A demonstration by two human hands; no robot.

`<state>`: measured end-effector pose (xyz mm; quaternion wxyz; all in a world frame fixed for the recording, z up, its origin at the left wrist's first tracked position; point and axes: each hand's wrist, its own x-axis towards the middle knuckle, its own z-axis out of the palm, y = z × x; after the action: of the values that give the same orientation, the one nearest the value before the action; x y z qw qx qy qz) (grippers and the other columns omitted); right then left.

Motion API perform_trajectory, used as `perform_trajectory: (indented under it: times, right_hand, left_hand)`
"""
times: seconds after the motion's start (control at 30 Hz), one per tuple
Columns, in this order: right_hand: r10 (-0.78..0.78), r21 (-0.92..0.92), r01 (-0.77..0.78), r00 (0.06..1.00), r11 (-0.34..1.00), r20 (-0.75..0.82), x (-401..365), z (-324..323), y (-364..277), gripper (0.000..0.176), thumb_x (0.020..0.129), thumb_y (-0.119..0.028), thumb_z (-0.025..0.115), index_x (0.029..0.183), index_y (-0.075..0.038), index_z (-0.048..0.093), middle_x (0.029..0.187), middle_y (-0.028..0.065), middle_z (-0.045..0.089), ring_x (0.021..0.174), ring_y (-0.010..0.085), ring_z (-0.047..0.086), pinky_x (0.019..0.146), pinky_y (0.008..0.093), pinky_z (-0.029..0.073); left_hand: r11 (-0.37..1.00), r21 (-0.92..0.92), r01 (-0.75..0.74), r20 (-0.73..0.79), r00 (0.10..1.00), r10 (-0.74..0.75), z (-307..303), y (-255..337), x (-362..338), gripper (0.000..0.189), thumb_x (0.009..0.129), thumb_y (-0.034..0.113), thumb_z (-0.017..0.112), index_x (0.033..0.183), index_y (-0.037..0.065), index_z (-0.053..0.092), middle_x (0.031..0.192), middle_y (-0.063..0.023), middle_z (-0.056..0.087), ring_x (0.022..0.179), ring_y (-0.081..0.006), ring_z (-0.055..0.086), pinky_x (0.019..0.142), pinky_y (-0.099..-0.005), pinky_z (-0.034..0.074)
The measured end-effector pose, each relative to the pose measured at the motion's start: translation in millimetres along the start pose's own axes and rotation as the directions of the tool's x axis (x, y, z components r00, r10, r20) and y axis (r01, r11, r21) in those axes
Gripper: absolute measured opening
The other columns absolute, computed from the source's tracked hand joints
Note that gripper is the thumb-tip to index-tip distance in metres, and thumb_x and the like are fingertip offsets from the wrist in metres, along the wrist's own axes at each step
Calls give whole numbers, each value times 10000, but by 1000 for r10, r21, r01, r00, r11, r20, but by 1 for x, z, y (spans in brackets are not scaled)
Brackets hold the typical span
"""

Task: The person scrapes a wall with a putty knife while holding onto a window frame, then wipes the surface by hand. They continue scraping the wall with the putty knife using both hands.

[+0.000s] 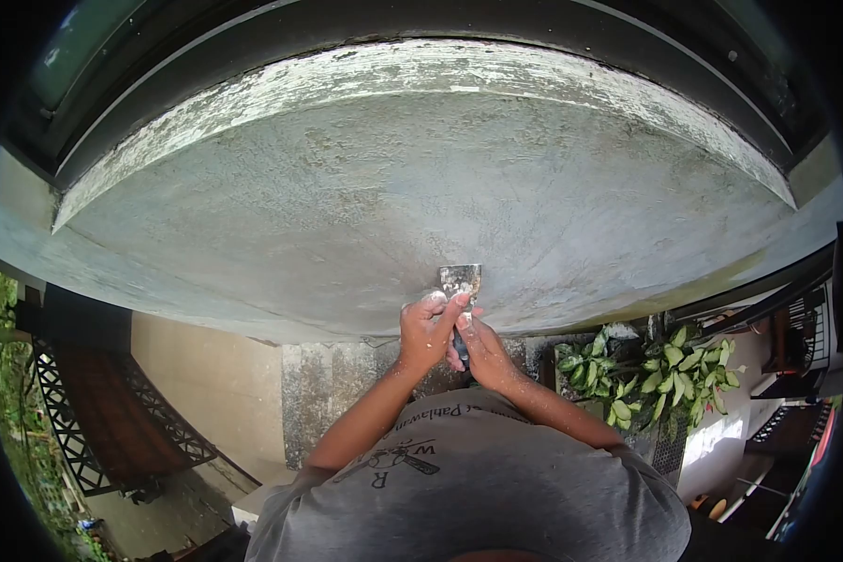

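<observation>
A putty knife point(461, 276) with a worn, paint-spattered blade is held upright in front of my chest, its blade edge overlapping the grey wall point(365, 206) in this view. My right hand point(483, 348) is closed round its dark handle, which shows only in part between the fingers. My left hand point(425, 330) is closed on the knife where blade and handle meet, with the thumb across the lower blade. White dust or filler coats the fingers of both hands. Rough, patchy texture marks the wall's upper part.
Along the wall's top runs a ledge point(440, 67) with flaking white paint, below a dark frame. Leafy potted plants point(670, 370) stand low on the right. Paving point(332, 375) lies below, and a dark metal lattice structure point(112, 412) is at the left.
</observation>
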<state>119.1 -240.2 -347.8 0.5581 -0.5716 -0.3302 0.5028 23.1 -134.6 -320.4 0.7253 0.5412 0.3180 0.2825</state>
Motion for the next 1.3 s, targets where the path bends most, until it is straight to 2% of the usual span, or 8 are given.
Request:
perform_trajectory:
  times: [0.23, 0.4, 0.47, 0.57, 0.6, 0.93, 1.03, 1.3]
  right_hand:
    - [103, 177, -117, 991, 977, 84, -16, 20, -63, 452, 1136, -410, 358, 999, -21, 540, 722, 42, 558, 611, 122, 540, 558, 275, 436]
    - [-107, 255, 69, 984, 964, 141, -10, 27, -127, 426, 1137, -415, 351, 1049, -36, 523, 730, 27, 539, 605, 109, 521, 543, 260, 417]
    - [-152, 237, 111, 975, 965, 163, -19, 31, -164, 420, 1136, -419, 355, 1049, -41, 518, 737, 28, 537, 611, 107, 522, 546, 256, 415]
    - [-215, 267, 157, 955, 951, 203, -21, 35, -177, 404, 1132, -422, 370, 1049, -51, 507, 753, 28, 535, 635, 104, 528, 552, 251, 416]
    - [-245, 291, 180, 948, 940, 202, -14, 33, -167, 403, 1131, -423, 378, 1045, -51, 509, 756, 25, 536, 647, 106, 531, 562, 251, 420]
    - [-19, 39, 17, 999, 999, 35, 2, -12, 48, 452, 1125, -439, 383, 1135, -10, 526, 789, 53, 578, 669, 127, 573, 591, 260, 448]
    - [64, 154, -58, 998, 986, -30, -20, -2, 46, 442, 1127, -428, 380, 1198, -6, 489, 774, 52, 573, 625, 132, 563, 552, 270, 439]
    - [116, 39, -113, 990, 993, -80, -32, 6, 28, 416, 1136, -392, 356, 1172, -6, 507, 701, 51, 572, 581, 131, 559, 528, 304, 439]
  left_hand:
    - [984, 124, -126, -18, 991, 130, 3, 44, -4, 307, 1011, 182, 674, 878, -94, 692, 845, -214, 762, 419, -146, 621, 302, -277, 457]
    - [971, 32, -236, -11, 972, 236, 18, 129, -11, 288, 1005, 184, 686, 886, -78, 699, 810, -216, 757, 425, -133, 624, 291, -252, 436]
    - [960, -29, -278, 31, 960, 279, 23, 170, -17, 324, 989, 186, 719, 743, -19, 675, 713, -114, 727, 677, -125, 737, 330, -233, 421]
    - [931, -70, -359, 49, 931, 362, 26, 186, -15, 309, 987, 196, 721, 793, -42, 696, 748, -157, 745, 600, -109, 708, 317, -223, 400]
    - [943, -43, -329, 80, 940, 331, 25, 186, -16, 324, 1017, 195, 667, 904, -109, 677, 858, -235, 757, 402, -143, 611, 284, -262, 453]
    - [983, 184, -25, 122, 992, 2, -10, -7, 0, 405, 1008, 287, 685, 792, -56, 665, 668, -109, 714, 423, -131, 622, 340, -314, 443]
    - [988, 147, 48, 158, 985, -72, -7, -24, -5, 365, 1014, 243, 675, 889, -100, 675, 648, -104, 670, 418, -196, 633, 325, -325, 474]
    - [931, 348, -108, 2, 993, 115, 7, -15, -13, 383, 971, 250, 742, 697, -11, 685, 532, -20, 598, 474, -32, 480, 415, -289, 356]
